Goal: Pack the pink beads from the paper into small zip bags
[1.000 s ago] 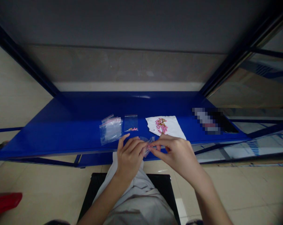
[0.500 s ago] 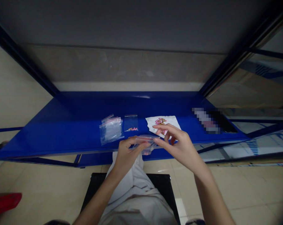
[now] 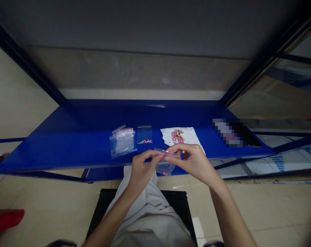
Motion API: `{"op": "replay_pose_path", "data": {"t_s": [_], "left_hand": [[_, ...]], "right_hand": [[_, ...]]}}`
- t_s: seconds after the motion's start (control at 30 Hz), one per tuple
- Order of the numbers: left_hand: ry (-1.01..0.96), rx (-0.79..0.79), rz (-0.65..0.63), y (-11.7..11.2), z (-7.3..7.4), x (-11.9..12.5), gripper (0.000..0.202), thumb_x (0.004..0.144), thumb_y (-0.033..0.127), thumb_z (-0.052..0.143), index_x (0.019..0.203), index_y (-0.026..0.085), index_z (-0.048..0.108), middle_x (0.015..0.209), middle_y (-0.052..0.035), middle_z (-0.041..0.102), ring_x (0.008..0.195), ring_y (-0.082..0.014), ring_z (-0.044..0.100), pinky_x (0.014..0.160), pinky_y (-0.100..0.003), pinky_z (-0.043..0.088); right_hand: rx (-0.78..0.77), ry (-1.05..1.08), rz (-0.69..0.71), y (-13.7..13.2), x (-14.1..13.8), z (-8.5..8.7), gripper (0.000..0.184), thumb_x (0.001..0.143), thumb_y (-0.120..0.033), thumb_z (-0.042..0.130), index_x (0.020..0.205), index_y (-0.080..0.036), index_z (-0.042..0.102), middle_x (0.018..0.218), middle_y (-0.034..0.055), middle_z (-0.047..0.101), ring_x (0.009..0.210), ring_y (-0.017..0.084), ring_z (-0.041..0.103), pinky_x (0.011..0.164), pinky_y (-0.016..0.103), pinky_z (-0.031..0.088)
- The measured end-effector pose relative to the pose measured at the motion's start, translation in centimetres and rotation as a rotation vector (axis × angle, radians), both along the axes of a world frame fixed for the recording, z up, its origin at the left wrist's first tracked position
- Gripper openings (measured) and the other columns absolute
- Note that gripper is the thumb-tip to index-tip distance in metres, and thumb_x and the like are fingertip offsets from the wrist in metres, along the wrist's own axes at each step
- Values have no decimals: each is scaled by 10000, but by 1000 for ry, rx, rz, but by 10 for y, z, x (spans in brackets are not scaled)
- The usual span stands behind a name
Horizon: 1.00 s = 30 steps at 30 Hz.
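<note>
Between my hands, just in front of the shelf edge, hangs a small clear zip bag (image 3: 163,167) with a few pink pills at its bottom. My left hand (image 3: 143,168) pinches the left part of its top strip between thumb and finger. On the right part of the same strip, my right hand (image 3: 191,157) is closed too. Behind them lies a white paper sheet (image 3: 195,137) bearing a heap of pink pills (image 3: 180,140) and brown-gold capsules. A second zip bag (image 3: 144,133), flat on the shelf, contains pink pills and a capsule.
A stack of clear zip bags (image 3: 123,141) lies at the left on the blue shelf (image 3: 75,137). At the right end is a dark flat object (image 3: 248,135), partly covered by pixel blurring. Blue posts (image 3: 39,72) rise at the sides.
My right hand's fingers have come down from above the bag and closed on its top strip. The bag's mouth looks flatter now, and the bag hangs lower.
</note>
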<state>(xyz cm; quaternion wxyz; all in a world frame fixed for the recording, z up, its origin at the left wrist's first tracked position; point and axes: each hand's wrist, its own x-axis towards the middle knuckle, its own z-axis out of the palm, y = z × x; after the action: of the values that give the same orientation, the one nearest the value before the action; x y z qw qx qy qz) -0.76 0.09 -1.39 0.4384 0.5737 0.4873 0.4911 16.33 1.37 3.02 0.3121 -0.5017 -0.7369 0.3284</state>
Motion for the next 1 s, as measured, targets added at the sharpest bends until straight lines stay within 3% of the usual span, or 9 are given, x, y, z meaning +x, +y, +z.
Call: {"op": "replay_pose_path", "data": {"t_s": [0.17,0.33,0.5,0.6,0.83,1.0], "left_hand": [[-43,-27,-21,-1,-3,6,144,811,278,602,822,162,686,814,-41,731,772,-170,672,739,-271,511],[1,61,102,1,-9,4,231,784,278,639,995,186,623,994,-53,686,922,-174,642,863,-309,479],[48,113,160,2,-15,-2,203,804,303,611,979,200,616,1041,-64,660,1064,-203,585,909,-336,441],[23,130,165,3,-16,-3,214,810,312,604,995,203,604,1069,-74,650,1094,-214,571,923,-350,433],[16,152,125,8,-7,0,397,783,299,643,1155,224,525,1173,-80,610,1106,-200,564,956,-361,408],[34,172,116,10,-4,0,331,783,280,637,1103,211,590,1126,-72,651,1076,-198,587,950,-358,425]], "right_hand": [[28,-60,-64,4,4,-6,192,769,-401,652,799,-232,738,738,12,725,640,149,628,568,255,444],[171,-77,-116,8,8,-9,182,806,-363,617,787,-219,728,804,30,732,667,154,625,532,246,411],[171,-15,-246,11,9,-14,230,728,-420,686,720,-194,729,679,33,710,531,134,553,482,252,374],[142,105,-247,12,8,-16,248,699,-425,707,668,-179,707,640,32,691,561,145,571,509,252,403],[200,22,-211,14,7,-17,208,798,-371,622,779,-192,727,713,28,695,552,119,511,502,239,376],[157,71,-189,13,5,-15,223,810,-364,604,800,-182,732,736,39,707,541,117,519,479,233,373]]}}
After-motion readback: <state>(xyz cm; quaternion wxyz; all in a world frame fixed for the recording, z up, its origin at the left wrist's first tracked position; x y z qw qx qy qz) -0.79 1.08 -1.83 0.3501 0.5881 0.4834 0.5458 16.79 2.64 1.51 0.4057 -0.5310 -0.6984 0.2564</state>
